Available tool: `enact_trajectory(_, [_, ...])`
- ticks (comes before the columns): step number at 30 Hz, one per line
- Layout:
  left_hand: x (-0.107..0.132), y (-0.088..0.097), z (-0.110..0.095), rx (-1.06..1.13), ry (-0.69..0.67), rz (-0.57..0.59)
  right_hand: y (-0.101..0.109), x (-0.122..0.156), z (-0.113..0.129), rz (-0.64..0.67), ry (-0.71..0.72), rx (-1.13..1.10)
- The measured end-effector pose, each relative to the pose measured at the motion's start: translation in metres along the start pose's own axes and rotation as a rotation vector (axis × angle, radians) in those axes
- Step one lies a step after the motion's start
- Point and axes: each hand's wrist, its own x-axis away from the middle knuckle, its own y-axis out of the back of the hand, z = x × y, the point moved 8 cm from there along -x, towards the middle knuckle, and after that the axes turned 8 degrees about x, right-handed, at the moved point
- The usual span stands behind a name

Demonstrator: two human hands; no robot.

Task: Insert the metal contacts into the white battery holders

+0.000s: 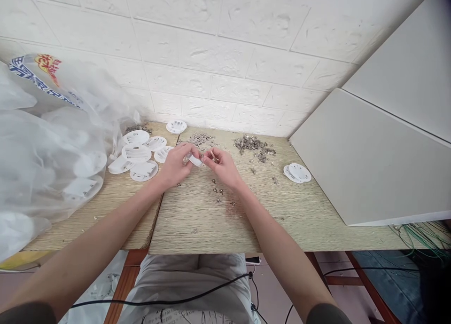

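Note:
My left hand (178,164) is closed on a white plastic disc (195,160), held tilted just above the table. At the disc's right edge, the fingertips of my right hand (222,166) are pinched together; whatever small piece they hold is too small to make out. Below my hands lie several loose metal clips (215,190). Behind them spreads a heap of flat small metal parts (202,139), with a darker pile of metal clips (250,143) to the right. Several white slotted discs (136,152) overlap on the table left of my left hand.
A big clear plastic bag (52,150) full of white parts fills the left side. Two stacked discs (299,172) lie at right, another disc (176,126) by the white brick wall (197,56). A pale panel (380,164) leans at right, near green wires (423,239).

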Motion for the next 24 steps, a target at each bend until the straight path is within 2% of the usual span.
enact_trajectory(5, [0.001, -0.004, 0.013, 0.172, 0.196, -0.005, 0.009, -0.002, -0.006, -0.067, -0.064, -0.167])
enact_trajectory(8, [0.004, -0.006, 0.028, 0.275, 0.356, -0.031, 0.017, -0.002, -0.009, -0.147, -0.071, -0.12])
enact_trajectory(11, [0.007, -0.011, 0.038, 0.347, 0.47, -0.006, 0.022, -0.003, -0.008, -0.181, -0.047, -0.047])
enact_trajectory(14, [0.007, -0.015, 0.039, 0.388, 0.483, 0.026, 0.023, -0.003, -0.002, -0.189, 0.005, 0.05])
enact_trajectory(19, [0.008, -0.02, 0.041, 0.451, 0.509, 0.041, 0.02, 0.002, 0.014, -0.207, 0.138, 0.346])
enact_trajectory(24, [0.01, -0.025, 0.039, 0.477, 0.52, 0.069, 0.015, 0.006, 0.016, -0.193, 0.152, 0.483])
